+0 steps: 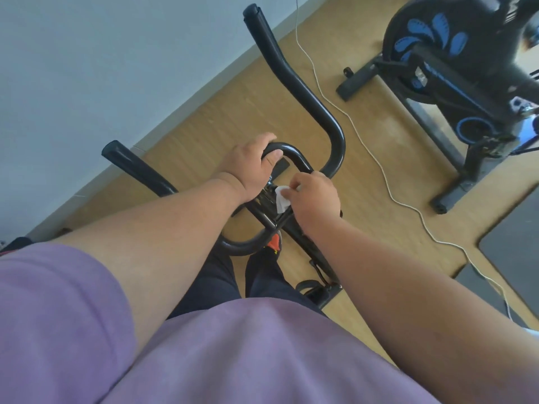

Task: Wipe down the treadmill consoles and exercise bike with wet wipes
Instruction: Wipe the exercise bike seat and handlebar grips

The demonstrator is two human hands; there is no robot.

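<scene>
From the head camera, looking down over my purple shirt [204, 360] and dark trousers [215, 284], I see my left hand [250, 167] wrapped over the small inner loop of the exercise bike handlebar [306, 91], fingers curled across the top of the glossy black tube and my thumb pressed against its underside. My right hand [316, 199] sits just beside it, lower on the same loop where it meets the centre clamp, with the fingers bent inward and pinching a wet wipe [282, 198]. The wipe is small, white and crumpled, folded into a wad that hangs down from my fingertips and touches the black bracket at the middle of the bars. The handlebar itself is a shiny black metal tube that bends outward into two long horns, each ending in a matte foam grip; one horn reaches toward the grey wall [87, 68], the other sweeps up and away across the wooden floor [233, 112]. Below the bars, the frame runs down between my legs, and a red patch shows near my foot. A white cable [376, 158] snakes over the floor past a second exercise bike [455, 62], black with blue petal marks on its flywheel, well apart from me. A dark mat [516, 237] lies at the right edge.
</scene>
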